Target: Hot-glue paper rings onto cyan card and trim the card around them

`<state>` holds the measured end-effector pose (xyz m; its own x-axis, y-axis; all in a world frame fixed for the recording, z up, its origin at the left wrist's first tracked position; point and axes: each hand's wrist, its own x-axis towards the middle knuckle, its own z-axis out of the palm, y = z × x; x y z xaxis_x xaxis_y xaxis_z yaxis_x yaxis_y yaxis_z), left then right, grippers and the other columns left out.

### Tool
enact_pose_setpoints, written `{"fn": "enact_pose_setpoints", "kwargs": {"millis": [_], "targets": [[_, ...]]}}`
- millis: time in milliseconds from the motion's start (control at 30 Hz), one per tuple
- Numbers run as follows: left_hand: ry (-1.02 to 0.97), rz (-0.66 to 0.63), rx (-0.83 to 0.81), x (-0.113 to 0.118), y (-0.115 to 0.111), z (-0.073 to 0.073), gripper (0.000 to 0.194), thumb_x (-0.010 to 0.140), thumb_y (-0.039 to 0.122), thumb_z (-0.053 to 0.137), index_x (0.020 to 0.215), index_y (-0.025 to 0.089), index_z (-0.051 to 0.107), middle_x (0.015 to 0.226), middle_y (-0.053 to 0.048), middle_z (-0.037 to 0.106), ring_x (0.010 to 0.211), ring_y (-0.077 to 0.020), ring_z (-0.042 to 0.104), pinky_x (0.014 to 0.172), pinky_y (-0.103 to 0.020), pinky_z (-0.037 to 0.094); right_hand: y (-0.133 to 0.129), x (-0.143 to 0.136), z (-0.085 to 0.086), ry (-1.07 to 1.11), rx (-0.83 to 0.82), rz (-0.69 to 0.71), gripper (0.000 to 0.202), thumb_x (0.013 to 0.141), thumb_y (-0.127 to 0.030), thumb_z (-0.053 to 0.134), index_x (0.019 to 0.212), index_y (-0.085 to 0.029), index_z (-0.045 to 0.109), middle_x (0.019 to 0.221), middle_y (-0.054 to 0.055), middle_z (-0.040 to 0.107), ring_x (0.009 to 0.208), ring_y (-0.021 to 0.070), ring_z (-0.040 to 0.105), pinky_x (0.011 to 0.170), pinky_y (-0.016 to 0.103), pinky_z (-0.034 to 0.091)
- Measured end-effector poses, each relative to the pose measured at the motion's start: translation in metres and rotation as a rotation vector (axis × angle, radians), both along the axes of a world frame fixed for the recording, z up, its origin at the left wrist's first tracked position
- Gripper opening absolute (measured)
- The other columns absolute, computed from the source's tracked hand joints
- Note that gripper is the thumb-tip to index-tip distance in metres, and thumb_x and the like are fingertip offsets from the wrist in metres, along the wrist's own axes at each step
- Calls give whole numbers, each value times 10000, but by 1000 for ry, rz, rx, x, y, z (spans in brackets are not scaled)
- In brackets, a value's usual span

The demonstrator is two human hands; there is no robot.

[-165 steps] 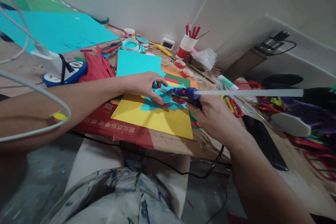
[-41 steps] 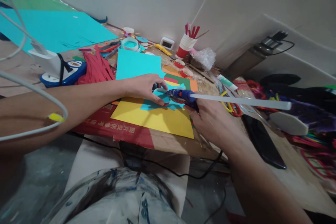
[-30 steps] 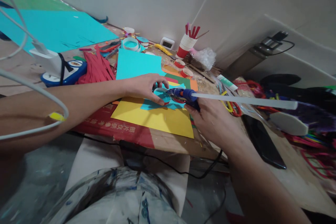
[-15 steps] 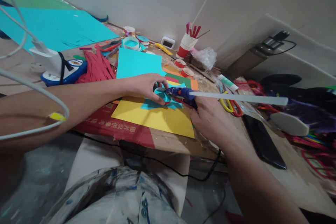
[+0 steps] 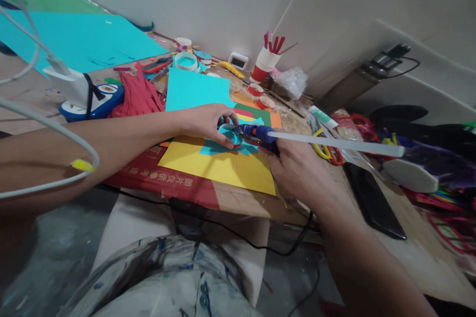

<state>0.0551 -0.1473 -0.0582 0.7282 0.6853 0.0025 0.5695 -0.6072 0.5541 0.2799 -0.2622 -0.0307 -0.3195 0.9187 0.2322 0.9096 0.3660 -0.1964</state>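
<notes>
My left hand (image 5: 210, 124) has its thumb and fingers closed round a small paper ring (image 5: 231, 134), red outside and turquoise inside. My right hand (image 5: 293, 161) grips a blue glue gun (image 5: 260, 132), whose tip is at the ring's right edge. A long whitish glue stick (image 5: 334, 142) sticks out of its back end to the right. Under the ring lies a turquoise paper piece (image 5: 211, 148), on top of a yellow sheet (image 5: 219, 168). Behind my left hand is a turquoise sheet (image 5: 197, 90).
Red paper strips (image 5: 137, 93) and a blue power strip (image 5: 111, 101) are at left. Stacked paper cups (image 5: 265, 64) and red rings (image 5: 265, 103) stand behind. To the right are scissors (image 5: 322, 144), a black phone (image 5: 372, 198) and a metal bottle (image 5: 357, 79). A white cable (image 5: 74, 131) hangs over my left forearm.
The back end of the glue stick has dipped slightly and shifted a little left. Both hands keep nearly the same place and hold.
</notes>
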Motion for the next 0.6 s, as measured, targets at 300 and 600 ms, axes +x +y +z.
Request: {"fn": "enact_pose_setpoints", "kwargs": {"millis": [300,600], "targets": [[-8,-21,21,0,0,1,642,661,604,775,1174,226,696,1146,-71,680,965,-239,597,788,-312,407,-3,2,4,-35,0,-16,164,944,-238,516,1009,-176,653,984,143,719,839,267,634,715,347,441],[-8,-11,4,0,1,0,690,651,621,763,1204,216,687,1157,-81,679,989,-251,594,807,-322,403,2,1,1,-31,1,-5,157,942,-230,526,1025,-181,650,985,141,723,841,269,643,714,347,444]]}}
